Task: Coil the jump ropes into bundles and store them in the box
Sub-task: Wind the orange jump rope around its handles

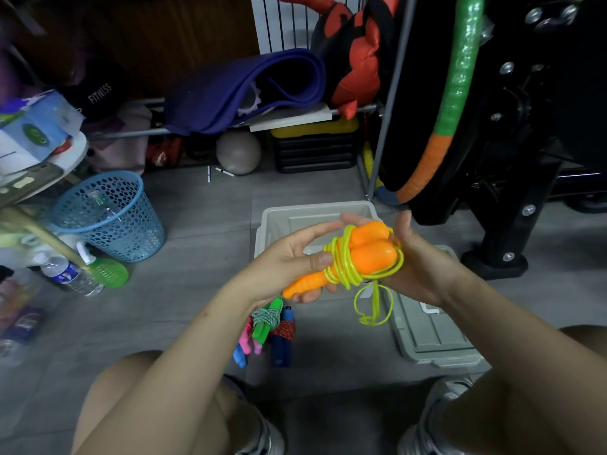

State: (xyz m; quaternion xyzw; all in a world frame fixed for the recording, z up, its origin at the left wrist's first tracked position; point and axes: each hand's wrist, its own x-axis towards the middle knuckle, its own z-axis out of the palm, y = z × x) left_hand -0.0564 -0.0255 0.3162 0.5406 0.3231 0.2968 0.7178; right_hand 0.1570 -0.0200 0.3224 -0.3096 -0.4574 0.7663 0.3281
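Note:
I hold a jump rope with two orange handles (368, 254) and a yellow cord (341, 270) wound round them, above the grey box (279, 221). My left hand (289, 264) grips the narrow ends of the handles, thumb on the cord. My right hand (417, 264) cups the thick ends and holds the cord; a loose yellow loop (372, 307) hangs below it. On the floor under my hands lie coiled bundles: a green-handled rope (267, 318), a blue-handled rope with red cord (283, 336) and a pink and blue one (244, 344).
The box's grey lid (430, 336) lies on the floor to the right. A blue mesh basket (108, 215), a water bottle (70, 275) and a green spray bottle (105, 272) stand at left. A shelf with a purple mat (243, 90) and black gym equipment (499, 142) rise behind.

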